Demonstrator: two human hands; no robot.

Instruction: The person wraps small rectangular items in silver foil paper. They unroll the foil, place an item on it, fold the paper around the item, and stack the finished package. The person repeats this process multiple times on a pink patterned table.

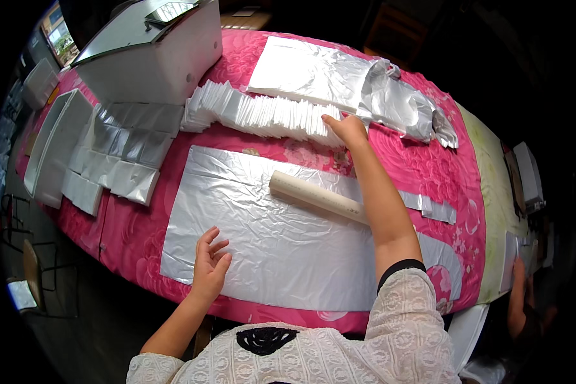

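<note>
the person's right hand (349,130) reached toward the far edge of the surface (131,233), its fingers at the right end of a long row of folded white packets (269,115). they met the last packets there, but i could not tell whether they had pinched any. the left hand (211,265) hovered over the near left corner of a flat silvery sheet (249,224), grasping nothing, fingers loosely curled and apart.

that sheet lay along the near edge of the surface, over a pink flowered cloth (416,163). a pale tube (317,195) rested on it at a slant, its right end hidden behind the right forearm. beyond the packet row, by the far edge, a stack of silvery bags (307,73) lay with its right side crumpled.

toward the far left corner stood a big white box (160,67) with a dark phone (169,13) on top. nearer the left edge, rows of silvery packets (125,144) sat beside a white bin (54,150). off the right edge, past a pale green cloth (486,211), i saw another person's hand (519,269) at a pale, flat thing (508,259).
</note>
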